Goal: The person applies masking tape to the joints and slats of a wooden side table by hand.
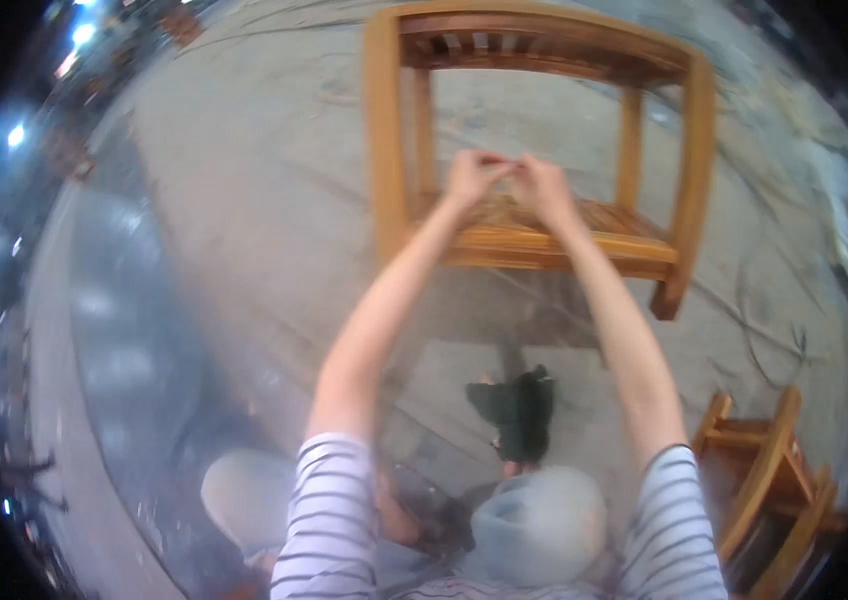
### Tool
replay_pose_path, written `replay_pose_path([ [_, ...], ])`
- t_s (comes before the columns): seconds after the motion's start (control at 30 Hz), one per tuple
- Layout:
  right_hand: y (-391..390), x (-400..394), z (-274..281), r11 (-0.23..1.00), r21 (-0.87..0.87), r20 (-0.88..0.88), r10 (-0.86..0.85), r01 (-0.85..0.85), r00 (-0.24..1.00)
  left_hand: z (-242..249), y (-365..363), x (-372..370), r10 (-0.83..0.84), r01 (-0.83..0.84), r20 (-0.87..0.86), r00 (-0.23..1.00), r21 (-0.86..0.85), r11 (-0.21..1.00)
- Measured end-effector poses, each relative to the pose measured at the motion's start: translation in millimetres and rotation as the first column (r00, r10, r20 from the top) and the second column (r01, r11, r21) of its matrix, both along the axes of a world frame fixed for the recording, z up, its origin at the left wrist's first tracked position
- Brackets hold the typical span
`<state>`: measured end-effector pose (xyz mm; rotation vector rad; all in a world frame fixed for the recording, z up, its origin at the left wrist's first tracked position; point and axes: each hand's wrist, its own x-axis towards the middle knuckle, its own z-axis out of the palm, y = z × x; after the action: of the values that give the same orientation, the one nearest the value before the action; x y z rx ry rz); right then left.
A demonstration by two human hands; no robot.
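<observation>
My left hand [472, 180] and my right hand [541, 187] meet in front of me at arm's length, fingertips pinched together. Whatever lies between them is too small and blurred to make out. Just behind and below the hands stands a wooden bench frame [382, 135], with square legs, a slatted panel at the top and a slatted lower shelf. The hands overlap its opening in this view, above the lower front rail [599, 258]. Both wrists partly cover that rail and the shelf.
A dark green object [522, 412] lies on the floor between my knees and the bench. To the right is a second wooden frame [759, 485], tilted, with a thin cable [747, 300] behind it. Shiny bluish sheeting [134, 310] covers the left side.
</observation>
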<state>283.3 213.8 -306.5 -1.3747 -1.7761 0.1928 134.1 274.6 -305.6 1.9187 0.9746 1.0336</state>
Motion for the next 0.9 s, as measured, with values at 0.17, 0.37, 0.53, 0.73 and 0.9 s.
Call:
replay_pose_path([
  [0.17, 3, 0, 1, 0.999, -0.018, 0.096, 0.036, -0.034, 0.995, 3, -3, -2, 0.116, -0.091, -0.120, 0.986, 0.198, 0.976],
  [0.37, 25, 10, -14, 0.993, 0.081, 0.098, 0.075, -0.084, 0.992, -14, 11, 12, 0.255, -0.244, -0.046, 0.966, 0.171, 0.955],
  [0.53, 18, 4, -3, 0.982, 0.163, 0.096, 0.083, -0.098, 0.992, -37, 33, 24, 0.288, -0.270, 0.106, 0.952, -0.153, 0.951],
  [0.73, 0, -6, 11, 0.997, -0.025, 0.090, 0.069, -0.067, 0.994, -19, 17, 12, 0.208, -0.135, 0.060, 0.976, -0.580, 0.803],
  [0.9, -6, -8, 7, 0.995, 0.079, 0.021, 0.065, -0.066, 0.998, -2, 7, -2, 0.082, -0.108, -0.149, 0.985, -0.176, 0.978],
])
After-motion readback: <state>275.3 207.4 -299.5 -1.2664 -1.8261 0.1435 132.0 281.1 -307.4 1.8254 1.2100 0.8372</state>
